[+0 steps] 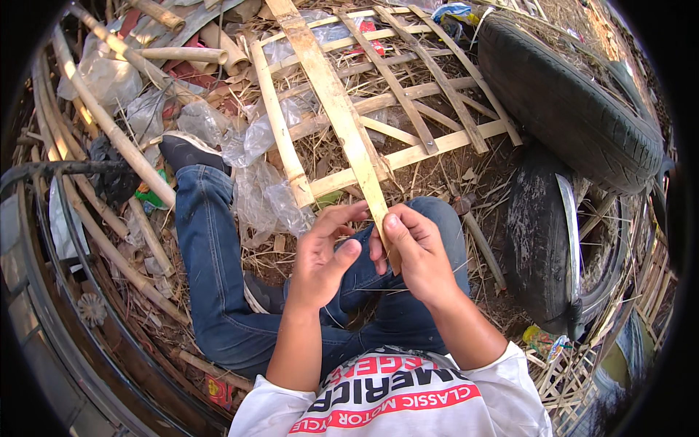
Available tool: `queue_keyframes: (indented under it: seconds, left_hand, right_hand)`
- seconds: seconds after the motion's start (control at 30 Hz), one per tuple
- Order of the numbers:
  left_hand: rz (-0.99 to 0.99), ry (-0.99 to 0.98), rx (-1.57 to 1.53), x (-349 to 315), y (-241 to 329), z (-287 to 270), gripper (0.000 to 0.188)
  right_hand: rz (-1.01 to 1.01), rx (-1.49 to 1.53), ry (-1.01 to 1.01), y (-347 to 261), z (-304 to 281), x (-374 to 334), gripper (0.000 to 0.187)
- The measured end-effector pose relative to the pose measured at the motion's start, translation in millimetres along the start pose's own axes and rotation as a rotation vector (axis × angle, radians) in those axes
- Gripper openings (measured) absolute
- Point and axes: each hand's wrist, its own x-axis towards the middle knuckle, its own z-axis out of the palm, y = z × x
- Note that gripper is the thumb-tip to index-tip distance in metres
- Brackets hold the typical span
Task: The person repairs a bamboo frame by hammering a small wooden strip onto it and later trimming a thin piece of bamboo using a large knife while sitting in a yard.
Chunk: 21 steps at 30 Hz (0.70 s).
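Note:
A long, flat bamboo strip (325, 84) runs from the far edge down toward my lap, narrowing at its near end. My right hand (416, 247) grips that near end between thumb and fingers, above my bent knee. Just to the left, my left hand (325, 255) is open, its thumb and fingers apart, close to the strip without closing on it. Beyond my hands, a lattice of crossed bamboo slats (397, 156) lies on the ground, and the long strip passes over its left part.
Two black tyres (561, 95) stand at the right, one leaning above another (535, 240). Bamboo poles (109, 146), crumpled clear plastic (266, 197) and dry straw litter the left. A dark metal frame (58, 171) bounds the far left. More woven bamboo (561, 386) lies lower right.

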Motion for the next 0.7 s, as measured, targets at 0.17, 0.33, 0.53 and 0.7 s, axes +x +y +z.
queue_keyframes:
  seconds: [0.17,0.33,0.53,0.7]
  left_hand:
    - [0.115,-0.213,-0.076,-26,16,21,0.048]
    - [-0.033,-0.301,-0.321,-51,27,30,0.032]
    - [0.265,-0.076,0.036,-75,29,40,0.012]
    - [0.162,-0.024,0.147,-86,28,40,0.016]
  right_hand:
    - [0.239,0.597,-0.39,11,9,-41,0.03]
    - [0.361,0.56,-0.465,17,13,-75,0.033]
    - [0.182,0.325,-0.466,24,11,-92,0.041]
    - [-0.042,0.037,-0.3,32,9,-110,0.047]
